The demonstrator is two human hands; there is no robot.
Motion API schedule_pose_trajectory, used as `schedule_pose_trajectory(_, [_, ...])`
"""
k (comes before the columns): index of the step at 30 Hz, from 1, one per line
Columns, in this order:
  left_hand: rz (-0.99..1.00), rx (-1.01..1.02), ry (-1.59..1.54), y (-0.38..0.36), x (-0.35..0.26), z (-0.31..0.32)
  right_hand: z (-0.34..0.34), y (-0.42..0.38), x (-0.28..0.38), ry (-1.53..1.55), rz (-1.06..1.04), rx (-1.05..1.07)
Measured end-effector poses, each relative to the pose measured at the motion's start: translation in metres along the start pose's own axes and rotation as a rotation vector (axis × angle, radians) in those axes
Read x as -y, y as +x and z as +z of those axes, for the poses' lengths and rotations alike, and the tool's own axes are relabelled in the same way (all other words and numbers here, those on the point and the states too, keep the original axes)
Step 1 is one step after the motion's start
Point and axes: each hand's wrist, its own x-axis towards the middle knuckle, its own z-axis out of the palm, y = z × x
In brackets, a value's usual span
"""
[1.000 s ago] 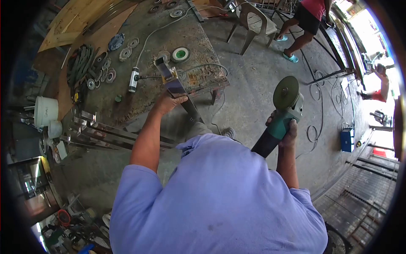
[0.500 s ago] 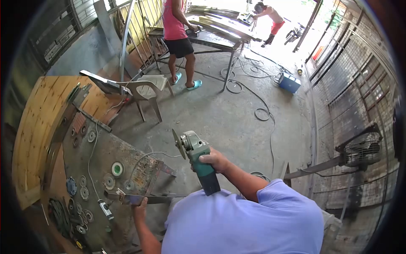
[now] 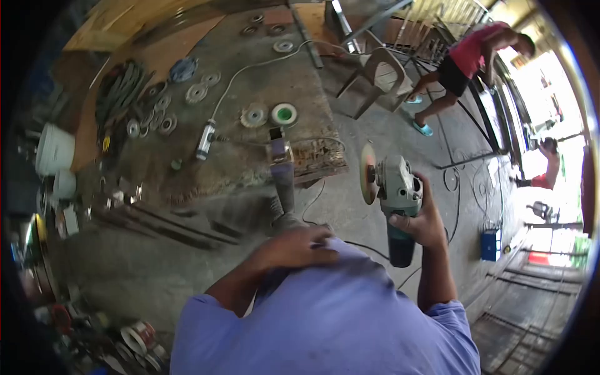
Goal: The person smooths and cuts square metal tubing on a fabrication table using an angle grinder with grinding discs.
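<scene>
My right hand (image 3: 425, 222) is wrapped round the body of a green and grey angle grinder (image 3: 401, 194), held upright with its thin disc (image 3: 369, 172) on the left side. My left hand (image 3: 306, 248) lies against the front of the blue shirt (image 3: 312, 312), blurred, so its fingers are hard to make out. Just beyond it, a metal bar (image 3: 283, 181) extends from the worktable's edge toward my body. On the worktable (image 3: 231, 144) lie several grinding discs, one with a green centre (image 3: 284, 114), and a white cylindrical tool (image 3: 205, 140) with a cord.
A plastic chair (image 3: 382, 74) stands beyond the table. A person in a pink top (image 3: 478, 50) bends over metal bars at the upper right; another person (image 3: 550, 165) is farther right. A blue box (image 3: 490, 244) and cables lie on the floor. Buckets (image 3: 56, 150) are at left.
The view has swung left. My left hand has left the metal bar and moved to the shirt. My right hand still holds the grinder, now more upright and farther right in view.
</scene>
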Motion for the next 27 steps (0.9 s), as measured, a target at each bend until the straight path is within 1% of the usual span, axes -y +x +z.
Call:
schedule_pose_trajectory(1, [0.071, 0.056, -0.021, 0.003, -0.019, 0.006, 0.004, 0.005, 0.013, -0.132, -0.018, 0.038])
schedule_pose_trajectory(3, [0.235, 0.093, -0.247, 0.018, -0.033, 0.032, 0.017, 0.010, 0.048, -0.315, -0.078, 0.113])
schedule_pose_trajectory(4, [0.251, 0.115, -0.375, 0.027, -0.041, 0.036, 0.024, 0.014, 0.064, -0.407, -0.112, 0.147])
schedule_pose_trajectory(6, [0.286, 0.159, -0.625, 0.038, -0.055, 0.037, 0.035, 0.022, 0.086, -0.569, -0.105, 0.244])
schedule_pose_trajectory(8, [0.229, 0.179, -0.968, 0.030, -0.071, 0.036, 0.048, 0.028, 0.106, -0.711, -0.056, 0.336])
schedule_pose_trajectory(9, [0.195, 0.192, -1.137, 0.027, -0.075, 0.037, 0.053, 0.032, 0.109, -0.738, -0.060, 0.369])
schedule_pose_trajectory(12, [0.187, 0.249, -1.564, 0.028, -0.069, 0.039, 0.062, 0.043, 0.115, -0.799, -0.051, 0.477])
schedule_pose_trajectory(15, [0.197, 0.171, -1.570, 0.022, -0.070, 0.031, 0.071, 0.052, 0.118, -0.857, 0.007, 0.553])
schedule_pose_trajectory(18, [0.255, 0.066, -1.584, 0.027, -0.065, 0.029, 0.077, 0.063, 0.114, -0.898, 0.038, 0.592])
schedule_pose_trajectory(21, [0.258, 0.055, -1.523, 0.025, -0.060, 0.021, 0.085, 0.071, 0.124, -0.885, 0.058, 0.655])
schedule_pose_trajectory(24, [0.234, 0.113, -1.348, 0.020, -0.054, 0.009, 0.094, 0.077, 0.134, -0.920, 0.111, 0.681])
schedule_pose_trajectory(27, [0.315, 0.089, -1.566, 0.022, -0.049, 0.019, 0.099, 0.083, 0.132, -0.899, 0.112, 0.676])
